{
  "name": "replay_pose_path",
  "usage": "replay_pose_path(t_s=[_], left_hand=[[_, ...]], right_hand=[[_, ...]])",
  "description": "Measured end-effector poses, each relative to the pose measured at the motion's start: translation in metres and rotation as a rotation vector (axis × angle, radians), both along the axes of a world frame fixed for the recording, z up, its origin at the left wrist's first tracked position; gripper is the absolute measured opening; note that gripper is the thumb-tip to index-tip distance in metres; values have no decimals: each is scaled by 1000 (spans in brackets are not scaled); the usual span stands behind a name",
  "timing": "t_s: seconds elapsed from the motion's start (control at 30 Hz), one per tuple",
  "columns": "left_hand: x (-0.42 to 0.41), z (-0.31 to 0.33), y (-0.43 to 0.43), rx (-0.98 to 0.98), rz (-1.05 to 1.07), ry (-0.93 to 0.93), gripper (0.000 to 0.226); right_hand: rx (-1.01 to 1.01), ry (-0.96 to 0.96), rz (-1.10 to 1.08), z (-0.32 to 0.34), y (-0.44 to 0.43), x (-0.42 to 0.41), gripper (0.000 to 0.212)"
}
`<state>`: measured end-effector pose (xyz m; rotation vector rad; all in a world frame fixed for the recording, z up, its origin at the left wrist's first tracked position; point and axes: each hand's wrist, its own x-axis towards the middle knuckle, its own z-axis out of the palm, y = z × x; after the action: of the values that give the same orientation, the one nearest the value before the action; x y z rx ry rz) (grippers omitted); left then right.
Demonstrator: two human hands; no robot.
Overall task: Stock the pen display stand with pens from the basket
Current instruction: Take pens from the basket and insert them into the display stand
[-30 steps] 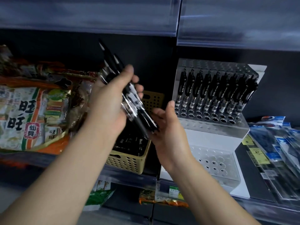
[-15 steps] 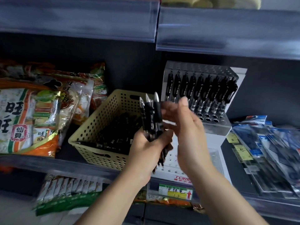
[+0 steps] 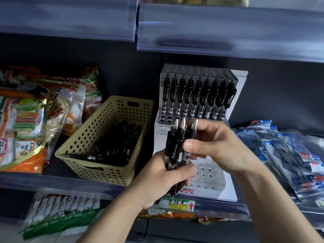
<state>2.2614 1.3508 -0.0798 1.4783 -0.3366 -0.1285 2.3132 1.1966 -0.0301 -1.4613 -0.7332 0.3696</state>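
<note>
**Pen bundle held in front of the stand, ready for one pen to be separated**

The snack bags [image 3: 26,120] fill the left of the shelf [image 3: 52,181]. Beside them, the basket [image 3: 98,174] sits just left of the display stand [image 3: 198,71], which keeps the reach short, and it holds more loose pens [image 3: 115,148]. The left hand [image 3: 157,179] has its grip closed round the lower half of the bundle of pens [image 3: 175,149], which stands upright with metal tips up, so the free ends fan out. The right hand [image 3: 215,146] has its grip partly closed, with the thumb pressing across the barrels and the fingers behind them, probably to isolate one pen. The stand's upper tier carries a row of stocked pens [image 3: 196,95], clips up. Empty holes in front and on the lower tier [image 3: 206,171] are open for stocking. Each pen probably needs inverting first.
</note>
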Motion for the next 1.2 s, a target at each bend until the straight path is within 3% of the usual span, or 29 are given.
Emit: replay_pose_path(t_s=[0.13, 0.23, 0.33, 0.43, 0.73, 0.87, 0.93, 1.07, 1.2], left_hand=[[0, 5, 0, -60, -182, 35, 14], [-1, 5, 1, -105, -294, 81, 21], [-1, 4, 3, -192, -400, 139, 37], [0, 3, 4, -261, -476, 178, 39], [-5, 4, 3, -377, -567, 298, 37], [-3, 8, 5, -441, -612, 347, 46], [-1, 9, 8, -524, -562, 417, 51], [1, 10, 9, -623, -285, 556, 46], [2, 9, 6, -658, -19, 531, 37]], right_hand=[[-2, 60, -21, -2, -11, 3, 35], [-26, 80, -17, -1, -10, 3, 23], [-25, 68, 45, 2, -6, 1, 25], [-19, 50, 86, 5, -1, -1, 7], [-125, 25, -75, 6, 6, -2, 18], [-33, 82, -213, 2, 11, -3, 21], [23, 121, -310, 1, 13, -2, 17], [231, 295, -488, 1, 14, -1, 35], [424, 280, -688, 4, 19, -1, 32]])
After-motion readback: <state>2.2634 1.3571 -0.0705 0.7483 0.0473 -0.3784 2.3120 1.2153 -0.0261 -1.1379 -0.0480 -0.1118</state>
